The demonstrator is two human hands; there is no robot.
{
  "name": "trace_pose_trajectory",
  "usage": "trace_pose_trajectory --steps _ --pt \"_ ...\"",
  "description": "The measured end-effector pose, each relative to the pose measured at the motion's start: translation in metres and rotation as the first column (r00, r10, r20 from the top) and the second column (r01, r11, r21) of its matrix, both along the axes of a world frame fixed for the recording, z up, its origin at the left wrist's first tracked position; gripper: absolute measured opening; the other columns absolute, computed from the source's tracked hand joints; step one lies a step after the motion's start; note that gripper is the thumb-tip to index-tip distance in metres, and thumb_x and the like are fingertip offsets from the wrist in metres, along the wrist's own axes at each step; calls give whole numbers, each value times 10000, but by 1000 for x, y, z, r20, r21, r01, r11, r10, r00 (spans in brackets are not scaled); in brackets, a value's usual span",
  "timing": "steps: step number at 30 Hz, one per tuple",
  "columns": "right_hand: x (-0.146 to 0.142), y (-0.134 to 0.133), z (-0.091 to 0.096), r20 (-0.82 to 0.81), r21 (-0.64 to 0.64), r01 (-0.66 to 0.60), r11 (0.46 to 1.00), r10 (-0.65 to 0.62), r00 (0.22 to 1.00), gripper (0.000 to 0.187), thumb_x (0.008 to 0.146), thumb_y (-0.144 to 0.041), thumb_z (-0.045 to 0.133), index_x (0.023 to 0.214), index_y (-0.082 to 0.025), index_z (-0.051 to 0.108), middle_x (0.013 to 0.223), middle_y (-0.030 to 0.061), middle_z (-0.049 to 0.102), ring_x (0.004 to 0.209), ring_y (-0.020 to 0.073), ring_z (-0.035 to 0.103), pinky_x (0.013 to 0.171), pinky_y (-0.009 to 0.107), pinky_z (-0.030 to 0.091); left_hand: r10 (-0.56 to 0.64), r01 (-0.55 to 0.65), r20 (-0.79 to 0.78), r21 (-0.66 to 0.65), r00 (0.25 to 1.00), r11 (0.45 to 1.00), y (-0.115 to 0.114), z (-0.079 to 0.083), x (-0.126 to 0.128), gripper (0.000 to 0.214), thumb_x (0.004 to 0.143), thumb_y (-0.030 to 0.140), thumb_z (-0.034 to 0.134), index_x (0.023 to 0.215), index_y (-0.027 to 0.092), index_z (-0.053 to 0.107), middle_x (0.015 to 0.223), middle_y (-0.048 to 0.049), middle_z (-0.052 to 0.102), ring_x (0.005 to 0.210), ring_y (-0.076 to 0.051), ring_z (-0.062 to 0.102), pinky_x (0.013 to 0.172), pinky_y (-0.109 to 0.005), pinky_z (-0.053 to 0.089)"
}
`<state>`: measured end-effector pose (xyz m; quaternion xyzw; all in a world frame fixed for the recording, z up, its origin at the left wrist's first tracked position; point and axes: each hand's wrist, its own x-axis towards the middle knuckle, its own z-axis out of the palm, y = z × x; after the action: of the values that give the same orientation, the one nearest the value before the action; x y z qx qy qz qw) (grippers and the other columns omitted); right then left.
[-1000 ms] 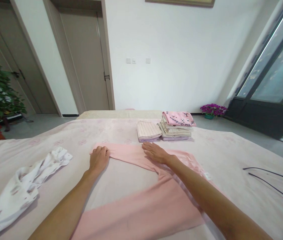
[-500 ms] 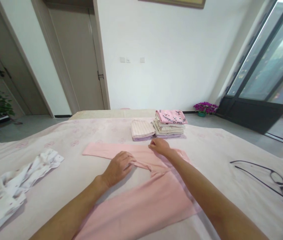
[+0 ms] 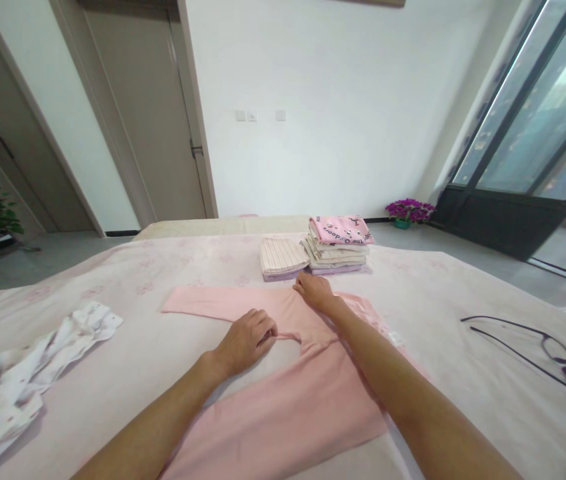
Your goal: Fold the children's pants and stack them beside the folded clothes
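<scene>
A pair of pink pants [image 3: 283, 407] lies spread on the patterned cloth, with one leg stretching left and the other toward me. My left hand [image 3: 250, 340] is closed at the inner edge of the far leg, its curled fingertips pinching the fabric. Along the outer edge of that leg, my right hand [image 3: 315, 291] is closed too, thumb and fingers pressed together on the cloth. My right forearm crosses over the waist end, where a small white label [image 3: 395, 339] shows.
Behind the pants are a folded striped garment [image 3: 283, 257] and a taller stack of folded clothes [image 3: 340, 243]. A crumpled white garment [image 3: 37, 380] lies at left. Black-framed glasses [image 3: 555, 359] rest at right on the pale floral cloth [image 3: 163, 380].
My left hand has shifted slightly right along the inner leg edge, and the fabric there lies flatter. More of the waist end and its label shows. The view has tilted slightly.
</scene>
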<state>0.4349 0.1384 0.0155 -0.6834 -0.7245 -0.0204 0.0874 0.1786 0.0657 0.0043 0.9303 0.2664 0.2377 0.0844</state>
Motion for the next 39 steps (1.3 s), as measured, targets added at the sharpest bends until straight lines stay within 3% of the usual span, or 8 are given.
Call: trace_pose_trajectory --steps 6,12,16,20,24,30,35,39 --pt "1 -18 6 -5 96 -64 993 64 998 281 992 -322 417 1087 -183 642 1122 123 675 1078 237 585 930 336 381 -29 33 42 -103 999 994 4 -1 -5 79 888 238 579 949 221 624 935 -30 628 903 -195 548 836 -339 439" --pt "28 -48 -7 23 11 -361 933 360 932 445 1012 -378 321 1318 -181 578 1383 122 575 1281 238 492 1098 409 317 -13 25 74 -169 997 985 8 -4 -5 87 859 236 594 928 229 646 919 -24 636 900 -193 560 837 -336 450" --pt "47 -57 -11 139 31 -128 991 122 983 529 1015 -372 260 1430 -124 477 1539 168 400 1444 289 307 1172 522 198 0 29 118 -242 993 970 9 -3 -6 169 926 321 535 977 233 669 931 -29 626 891 -181 574 824 -318 468" --pt "41 -73 -18 208 60 -269 961 251 945 460 1009 -374 326 1289 -150 613 1559 172 363 1472 330 241 1175 565 181 170 -118 222 -232 960 966 14 -6 -9 337 992 413 419 1190 237 627 1059 -59 614 957 -182 595 888 -337 483" --pt "36 -90 -31 166 53 -440 897 426 889 490 1031 -327 257 1433 -163 485 1560 146 371 1473 266 268 1172 521 254 314 -313 94 -24 945 949 24 -19 -14 399 1006 411 380 1304 243 586 1297 -103 594 1242 -248 507 1081 -451 371" --pt "60 -89 -33 181 2 -187 982 184 966 610 1021 -461 219 1484 -114 411 1561 193 349 1469 307 274 1175 552 227 437 -438 -131 21 890 899 31 -36 -14 484 999 476 344 1397 267 523 1488 -126 488 1394 -327 391 1124 -564 270" --pt "73 -93 -32 178 -52 -187 981 194 965 690 1008 -509 169 1525 -84 335 1598 181 268 1484 295 237 1186 502 224 473 -480 -188 14 861 877 31 -36 -14 532 994 509 306 1439 275 477 1543 -132 420 1427 -362 342 1122 -588 224" --pt "82 -97 -27 149 -81 -10 997 22 989 690 988 -527 226 1526 -110 345 1586 169 308 1477 298 259 1189 531 201 550 -561 -230 23 803 828 41 -34 -27 558 990 530 282 1454 269 449 1557 -132 396 1439 -347 323 1126 -566 217"
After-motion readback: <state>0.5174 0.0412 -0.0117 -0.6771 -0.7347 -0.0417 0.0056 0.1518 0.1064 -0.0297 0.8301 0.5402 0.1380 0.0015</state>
